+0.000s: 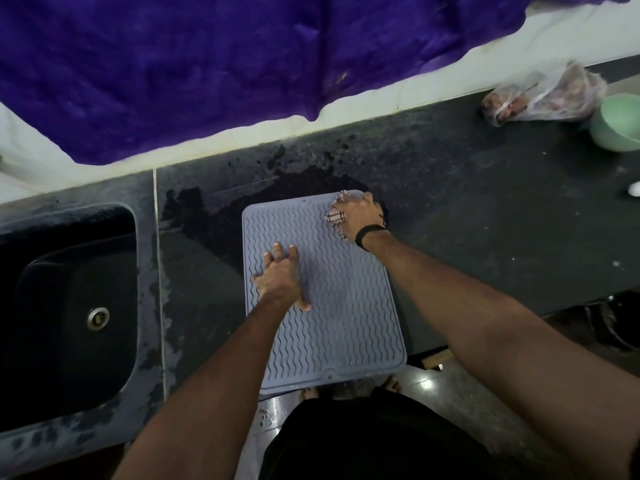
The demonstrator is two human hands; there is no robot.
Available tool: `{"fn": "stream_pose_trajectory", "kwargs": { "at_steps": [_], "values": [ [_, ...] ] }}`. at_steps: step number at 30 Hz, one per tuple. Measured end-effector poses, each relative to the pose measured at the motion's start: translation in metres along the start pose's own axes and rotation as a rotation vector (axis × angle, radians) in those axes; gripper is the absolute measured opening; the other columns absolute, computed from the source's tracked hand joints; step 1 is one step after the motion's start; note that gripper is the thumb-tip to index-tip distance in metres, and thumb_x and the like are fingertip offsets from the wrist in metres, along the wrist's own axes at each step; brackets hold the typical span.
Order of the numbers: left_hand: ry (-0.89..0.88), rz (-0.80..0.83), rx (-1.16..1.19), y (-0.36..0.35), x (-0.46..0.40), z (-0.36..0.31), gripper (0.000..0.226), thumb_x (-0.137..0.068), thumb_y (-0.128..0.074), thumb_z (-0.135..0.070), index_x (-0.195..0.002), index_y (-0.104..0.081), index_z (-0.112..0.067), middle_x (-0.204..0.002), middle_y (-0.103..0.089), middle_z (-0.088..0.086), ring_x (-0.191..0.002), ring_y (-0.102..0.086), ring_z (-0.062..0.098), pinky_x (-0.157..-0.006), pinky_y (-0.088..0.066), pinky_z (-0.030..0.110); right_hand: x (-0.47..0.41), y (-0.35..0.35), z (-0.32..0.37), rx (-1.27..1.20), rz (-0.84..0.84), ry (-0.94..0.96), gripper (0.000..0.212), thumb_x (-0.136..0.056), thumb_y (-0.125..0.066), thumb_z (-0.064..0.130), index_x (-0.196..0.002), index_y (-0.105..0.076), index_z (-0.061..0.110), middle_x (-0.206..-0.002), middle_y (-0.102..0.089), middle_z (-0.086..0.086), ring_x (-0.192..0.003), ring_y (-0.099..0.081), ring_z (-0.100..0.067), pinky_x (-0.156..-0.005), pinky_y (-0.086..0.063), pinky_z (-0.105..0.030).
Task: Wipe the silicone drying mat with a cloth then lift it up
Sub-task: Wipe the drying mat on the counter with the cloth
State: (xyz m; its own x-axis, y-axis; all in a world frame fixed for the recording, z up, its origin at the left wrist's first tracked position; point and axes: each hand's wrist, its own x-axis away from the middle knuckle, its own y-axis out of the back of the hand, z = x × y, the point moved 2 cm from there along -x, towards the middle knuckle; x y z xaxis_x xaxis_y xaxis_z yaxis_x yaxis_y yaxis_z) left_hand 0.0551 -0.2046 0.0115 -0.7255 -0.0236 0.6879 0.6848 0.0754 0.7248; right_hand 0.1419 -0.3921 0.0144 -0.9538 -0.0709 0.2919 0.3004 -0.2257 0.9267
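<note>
Here we are looking down on a dark stone counter [485,188] running across the middle of the frame. The grey-blue silicone drying mat [343,306] is lying flat on it at centre frame, its wavy ribs facing up and its lower edge overhanging the counter's near edge slightly.

Left hand [277,277]: we are noting it resting on the mat's left-of-centre portion, fingers spread and fairly straight, palm down, pressing the mat. It is holding nothing.

Right hand [358,214]: we are seeing it at the mat's upper right corner, fingers curled around a bunched patterned cloth [336,214], which is touching the mat surface. A black band [370,233] is sitting on that wrist.

A dark wet patch [242,202] is showing on the counter just above and to the left of the mat, touching its top edge.

Surroundings: a black sink [69,306] with a metal drain [98,318] is occupying the left of the frame, well apart from the mat. A purple fabric [242,64] is hanging across the top of the frame over a pale wall. In the upper right, a clear plastic bag [543,95] with reddish contents is lying just beside a pale green bowl [620,123]; we cannot tell what the bag contains. Bare toes [310,393] are showing on the floor below the mat's lower edge.
</note>
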Motion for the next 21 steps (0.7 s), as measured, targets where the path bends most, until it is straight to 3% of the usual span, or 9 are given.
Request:
{"fn": "stream_pose_trajectory", "kwargs": {
  "at_steps": [8,12,14,17,21],
  "values": [
    [0.012,0.010,0.005,0.001,0.001,-0.002,0.146,-0.065,-0.097,-0.030,-0.164,0.010,-0.025,-0.169,0.024,0.006,-0.157,0.013,0.034,-0.121,-0.021,0.067,0.062,-0.034,-0.010,-0.003,-0.025,0.044,0.047,-0.084,-0.066,0.026,-0.130,-0.057,0.032,-0.142,-0.048,0.008,-0.124,-0.036,-0.028,-0.098,-0.040,-0.044],
    [0.010,0.008,0.008,0.001,0.002,-0.003,0.145,-0.066,-0.097,-0.030,-0.164,0.010,-0.025,-0.169,0.023,0.006,-0.158,0.012,0.034,-0.121,-0.021,0.066,0.073,-0.026,-0.014,0.012,0.035,0.058,0.041,-0.084,-0.063,0.024,-0.123,-0.063,0.034,-0.128,-0.060,0.004,-0.117,-0.043,-0.025,-0.095,-0.042,-0.039],
    [0.011,0.006,0.014,0.002,0.002,-0.002,0.145,-0.066,-0.097,-0.030,-0.164,0.010,-0.025,-0.169,0.023,0.005,-0.158,0.012,0.034,-0.121,-0.022,0.066,0.058,-0.009,-0.013,-0.023,-0.020,0.036,0.040,-0.084,-0.060,0.018,-0.121,-0.065,0.034,-0.121,-0.065,0.002,-0.113,-0.046,-0.025,-0.092,-0.043,-0.038],
    [0.005,0.010,0.020,0.000,0.002,-0.001,0.144,-0.066,-0.097,-0.028,-0.164,0.010,-0.026,-0.169,0.024,0.005,-0.157,0.013,0.033,-0.121,-0.022,0.065,0.029,0.013,-0.012,-0.019,-0.121,-0.003,0.049,-0.085,-0.059,0.015,-0.131,-0.057,0.030,-0.138,-0.054,0.002,-0.122,-0.041,-0.030,-0.100,-0.042,-0.046],
    [0.001,-0.009,0.046,-0.003,0.000,0.001,0.143,-0.067,-0.096,-0.027,-0.164,0.009,-0.028,-0.169,0.024,0.003,-0.158,0.013,0.033,-0.123,-0.019,0.065,0.016,0.008,-0.018,0.016,0.027,-0.078,0.051,-0.088,-0.061,0.023,-0.138,-0.050,0.023,-0.148,-0.041,-0.001,-0.130,-0.031,-0.035,-0.104,-0.037,-0.048]
  ]
}}
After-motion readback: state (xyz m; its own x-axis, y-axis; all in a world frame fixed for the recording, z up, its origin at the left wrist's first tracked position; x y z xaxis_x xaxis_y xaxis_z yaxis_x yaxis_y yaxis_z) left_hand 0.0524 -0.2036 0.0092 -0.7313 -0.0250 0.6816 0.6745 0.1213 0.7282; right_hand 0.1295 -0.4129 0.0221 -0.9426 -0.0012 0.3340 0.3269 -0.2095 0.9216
